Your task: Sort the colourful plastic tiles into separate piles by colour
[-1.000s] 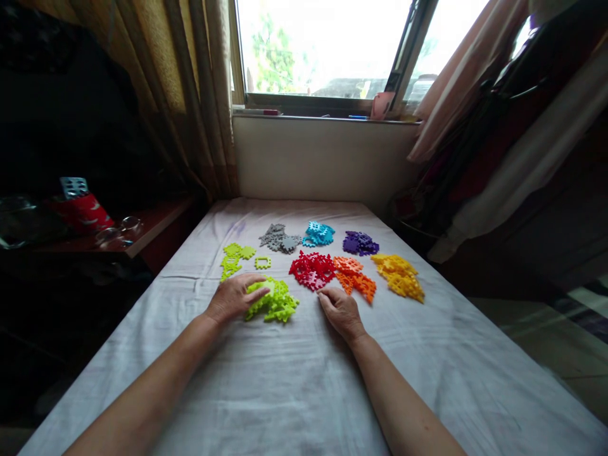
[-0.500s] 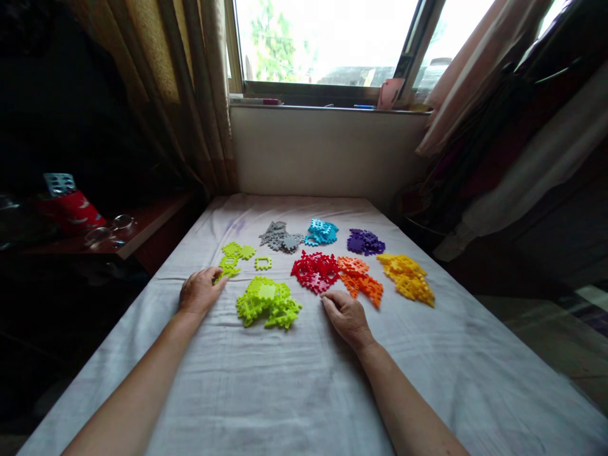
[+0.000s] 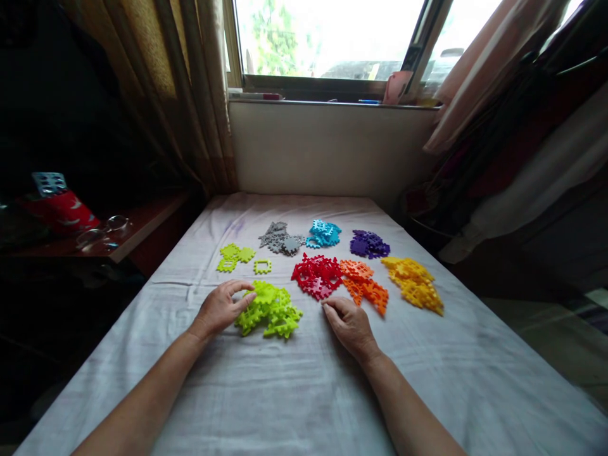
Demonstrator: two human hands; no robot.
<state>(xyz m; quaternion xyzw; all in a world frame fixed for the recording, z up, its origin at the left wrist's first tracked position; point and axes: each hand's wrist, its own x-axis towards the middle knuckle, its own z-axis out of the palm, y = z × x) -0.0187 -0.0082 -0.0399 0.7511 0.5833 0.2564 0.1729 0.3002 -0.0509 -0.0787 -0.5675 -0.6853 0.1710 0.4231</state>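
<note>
Flat plastic puzzle tiles lie sorted by colour on a white sheet [image 3: 294, 392]. My left hand [image 3: 219, 310] rests at the left edge of the lime green pile [image 3: 270, 310], fingers spread and touching it. A few loose lime tiles [image 3: 236, 258] lie farther back on the left. My right hand [image 3: 350, 324] lies knuckles up on the sheet just in front of the red pile [image 3: 316, 277], fingers curled under; what they hold, if anything, is hidden. Orange [image 3: 365, 286], yellow [image 3: 414, 284], grey [image 3: 281, 239], blue [image 3: 323, 233] and purple [image 3: 368, 244] piles sit behind.
A wall and window sill [image 3: 327, 101] with a pink cup [image 3: 396, 87] close the far end. Curtains hang at both sides. A low dark shelf [image 3: 118, 237] on the left carries glass items and a red packet [image 3: 59, 212]. The sheet drops off at the right edge.
My left hand went out to the loose lime tiles at the left, then came back to the lime pile. One fewer loose tile lies at the left. My right hand stayed put.
</note>
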